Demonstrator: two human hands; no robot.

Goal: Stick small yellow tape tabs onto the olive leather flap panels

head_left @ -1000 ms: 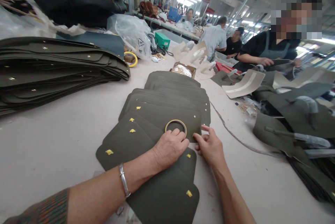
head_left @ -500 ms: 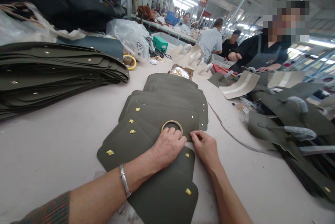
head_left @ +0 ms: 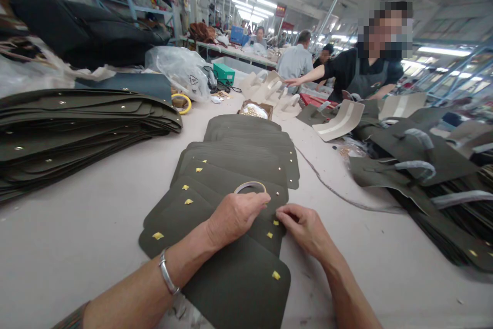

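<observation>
My left hand is closed around the near side of a roll of yellow tape, held above a fanned row of dark olive panels. Its fingers hide part of the roll. At the right edge of these panels, my right hand has thumb and forefinger pinched together. Just below those fingertips a small yellow tape piece lies on a panel; whether anything is between the fingers cannot be made out. More yellow tape bits sit near the panel corners. Small metal studs show on the right side.
A thick pile of olive panels lies left, beside another yellow tape roll. Behind the row stands a small box of metal pieces. Panels with wrapped handles heap up at right; a cord runs toward them. A co-worker stands beyond.
My right hand has moved slightly nearer, and a yellow tape piece now shows by its fingertips. My left hand has shifted left with the roll. The co-worker's arm now reaches out; the view has turned slightly.
</observation>
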